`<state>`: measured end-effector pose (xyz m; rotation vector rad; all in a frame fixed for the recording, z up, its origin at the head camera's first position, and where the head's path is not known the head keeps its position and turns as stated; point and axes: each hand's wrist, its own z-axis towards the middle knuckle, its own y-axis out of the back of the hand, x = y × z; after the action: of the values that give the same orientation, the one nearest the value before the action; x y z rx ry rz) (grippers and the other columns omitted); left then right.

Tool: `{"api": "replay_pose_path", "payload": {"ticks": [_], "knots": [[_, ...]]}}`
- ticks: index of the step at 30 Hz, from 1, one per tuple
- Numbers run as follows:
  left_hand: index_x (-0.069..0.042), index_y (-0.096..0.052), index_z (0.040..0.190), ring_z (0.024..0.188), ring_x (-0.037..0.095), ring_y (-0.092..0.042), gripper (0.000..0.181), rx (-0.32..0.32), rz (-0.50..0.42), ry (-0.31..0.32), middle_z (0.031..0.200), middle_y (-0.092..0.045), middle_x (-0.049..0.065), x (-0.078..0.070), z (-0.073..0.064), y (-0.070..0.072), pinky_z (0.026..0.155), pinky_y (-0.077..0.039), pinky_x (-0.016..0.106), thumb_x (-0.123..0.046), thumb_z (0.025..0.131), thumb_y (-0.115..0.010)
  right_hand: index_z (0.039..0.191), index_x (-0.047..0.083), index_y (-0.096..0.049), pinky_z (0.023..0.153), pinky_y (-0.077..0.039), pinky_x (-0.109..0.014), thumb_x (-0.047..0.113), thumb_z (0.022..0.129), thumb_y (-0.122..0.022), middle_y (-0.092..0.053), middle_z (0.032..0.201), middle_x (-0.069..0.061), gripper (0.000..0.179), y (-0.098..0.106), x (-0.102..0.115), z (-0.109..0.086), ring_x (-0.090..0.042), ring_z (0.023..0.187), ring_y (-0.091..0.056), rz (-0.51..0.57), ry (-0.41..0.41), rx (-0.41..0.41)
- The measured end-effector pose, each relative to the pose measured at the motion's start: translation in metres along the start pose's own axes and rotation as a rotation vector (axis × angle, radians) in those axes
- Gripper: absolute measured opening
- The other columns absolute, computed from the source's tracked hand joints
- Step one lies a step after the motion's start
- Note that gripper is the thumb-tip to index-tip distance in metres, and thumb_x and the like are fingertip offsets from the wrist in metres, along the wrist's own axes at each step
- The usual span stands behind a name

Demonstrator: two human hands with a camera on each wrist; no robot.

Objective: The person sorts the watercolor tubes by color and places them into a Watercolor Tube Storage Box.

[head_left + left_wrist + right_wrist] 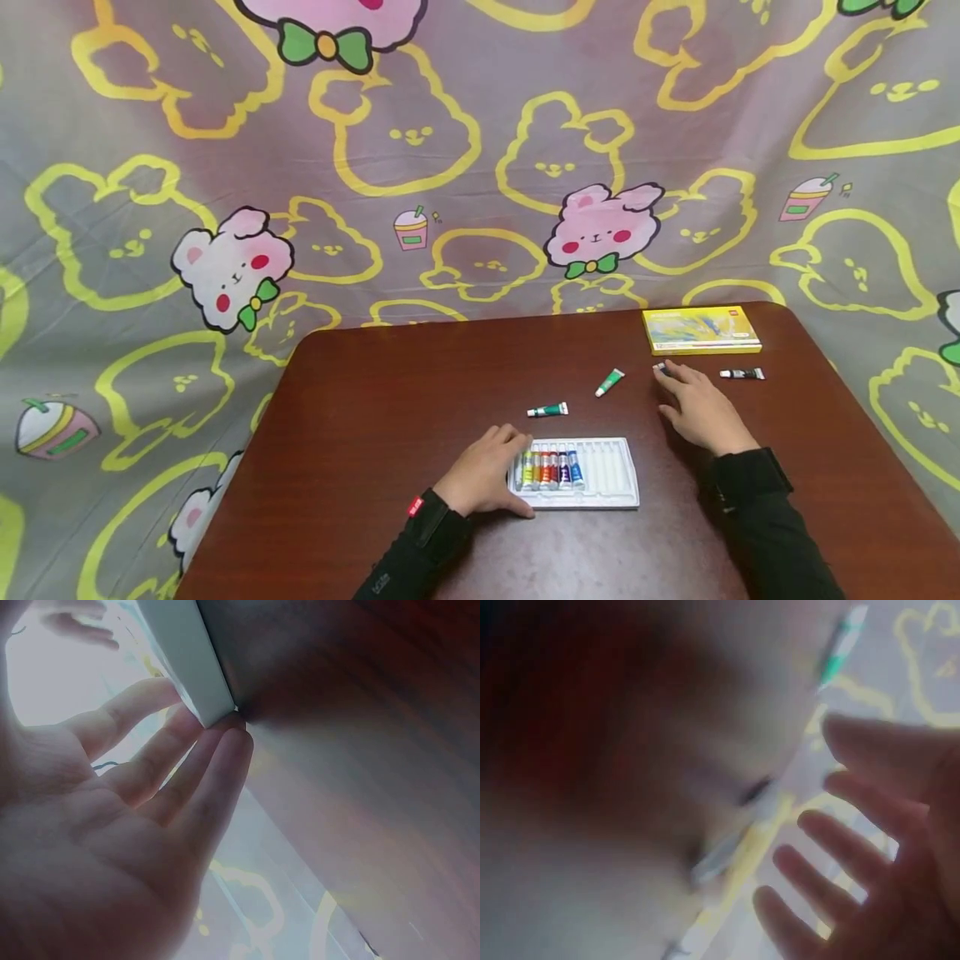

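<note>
A white plastic tray [609, 471] lies on the table with several coloured paint tubes [550, 472] side by side in its left part; bare grooves show on its right. My left hand [483, 471] holds the tray's left end, fingers at the far corner and thumb by the near edge. In the left wrist view, its fingertips [234, 742] touch the tray's end. My right hand [705, 408] reaches out over a small dark-labelled tube [661, 367], partly hidden by the fingertips. The right wrist view is blurred, but the fingers [847, 844] are spread and hold nothing.
Two green paint tubes [547, 410] [610, 382] lie beyond the tray. A black tube [742, 374] lies right of the right hand. Behind it, a yellow paint box [702, 330] sits at the brown table's [390, 400] back edge, before a patterned cloth [465, 150].
</note>
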<state>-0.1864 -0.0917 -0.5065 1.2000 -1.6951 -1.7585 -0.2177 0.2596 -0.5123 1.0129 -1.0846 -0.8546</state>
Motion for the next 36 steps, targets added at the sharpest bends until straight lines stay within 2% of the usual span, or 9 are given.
{"api": "replay_pose_path", "payload": {"ticks": [2,5,9,12,16,20,23,30,36], "knots": [[-0.014,-0.051,0.141,0.111,0.017,-0.046,0.101,-0.002,0.002,0.003,0.127,-0.056,0.003,-0.0004,-0.0012,-0.0001,0.097,-0.051,0.041,-0.06,0.058,-0.086,0.135,-0.006,-0.054,0.102,-0.041,-0.064,0.015,0.089,-0.069,-0.045,0.144,-0.032,0.053,-0.0016,-0.0074,-0.0017,-0.047,0.129,-0.04,-0.002,-0.01,0.04],[-0.014,-0.051,0.141,0.111,0.017,-0.046,0.101,-0.001,0.001,0.012,0.128,-0.056,0.003,-0.0006,-0.0023,-0.0004,0.097,-0.051,0.041,-0.06,0.058,-0.085,0.121,-0.008,-0.064,0.097,-0.045,-0.063,0.013,0.086,-0.072,-0.054,0.134,-0.032,0.042,-0.0012,-0.0079,-0.001,-0.047,0.12,-0.05,0.01,-0.017,0.05],[-0.014,-0.051,0.141,0.11,0.017,-0.046,0.101,0.003,-0.007,0.019,0.128,-0.055,0.003,-0.0016,-0.002,-0.0001,0.097,-0.051,0.041,-0.06,0.058,-0.085,0.098,-0.003,-0.074,0.085,-0.053,-0.058,0.005,0.08,-0.075,-0.067,0.109,-0.026,0.02,-0.0013,-0.0067,0.0007,-0.041,0.099,-0.061,0.012,-0.013,0.001],[-0.014,-0.051,0.141,0.11,0.017,-0.046,0.101,0.004,-0.014,0.019,0.128,-0.056,0.003,-0.0018,-0.0018,0.0001,0.097,-0.051,0.041,-0.059,0.058,-0.085,0.087,0.0,-0.072,0.075,-0.055,-0.053,-0.003,0.077,-0.073,-0.068,0.094,-0.021,0.011,-0.0021,-0.005,0.0007,-0.034,0.081,-0.062,0.021,-0.03,-0.023],[-0.014,-0.051,0.142,0.111,0.017,-0.046,0.1,0.004,-0.022,0.019,0.128,-0.056,0.003,-0.0017,-0.0018,0.0004,0.098,-0.051,0.042,-0.059,0.059,-0.085,0.094,-0.001,-0.064,0.068,-0.053,-0.05,-0.004,0.075,-0.069,-0.063,0.088,-0.02,0.019,-0.0022,-0.0026,0.0003,-0.031,0.073,-0.056,0.031,-0.083,-0.007],[-0.014,-0.05,0.142,0.111,0.017,-0.045,0.101,0.001,-0.027,0.019,0.128,-0.056,0.004,-0.0015,-0.0021,0.0007,0.098,-0.051,0.042,-0.059,0.059,-0.085,0.111,-0.005,-0.054,0.07,-0.053,-0.055,-0.001,0.076,-0.068,-0.061,0.09,-0.025,0.038,-0.0027,-0.0014,0.0,-0.035,0.076,-0.057,0.034,-0.121,0.009],[-0.014,-0.05,0.142,0.112,0.017,-0.045,0.101,-0.001,-0.025,0.018,0.128,-0.056,0.004,-0.0014,-0.0023,0.001,0.097,-0.051,0.042,-0.059,0.059,-0.085,0.117,-0.008,-0.053,0.071,-0.053,-0.057,-0.001,0.078,-0.067,-0.061,0.093,-0.028,0.042,-0.0032,-0.0003,-0.0005,-0.037,0.077,-0.058,0.026,-0.133,0.017],[-0.013,-0.05,0.142,0.111,0.017,-0.045,0.101,0.001,-0.024,0.014,0.128,-0.056,0.004,-0.0012,-0.0021,0.0005,0.096,-0.051,0.041,-0.058,0.059,-0.086,0.11,-0.012,-0.059,0.069,-0.053,-0.054,-0.002,0.084,-0.064,-0.057,0.092,-0.03,0.028,-0.0038,-0.0006,0.0006,-0.035,0.075,-0.057,0.026,-0.119,0.0],[-0.012,-0.051,0.141,0.112,0.018,-0.046,0.103,-0.02,0.017,-0.019,0.127,-0.056,0.004,0.0007,-0.0003,-0.0021,0.097,-0.05,0.04,-0.059,0.057,-0.086,0.11,-0.007,-0.066,0.069,-0.05,-0.046,0.002,0.094,-0.057,-0.065,0.1,-0.025,0.021,0.0033,-0.0029,0.001,-0.029,0.082,-0.056,0.207,-0.067,-0.034]]}}
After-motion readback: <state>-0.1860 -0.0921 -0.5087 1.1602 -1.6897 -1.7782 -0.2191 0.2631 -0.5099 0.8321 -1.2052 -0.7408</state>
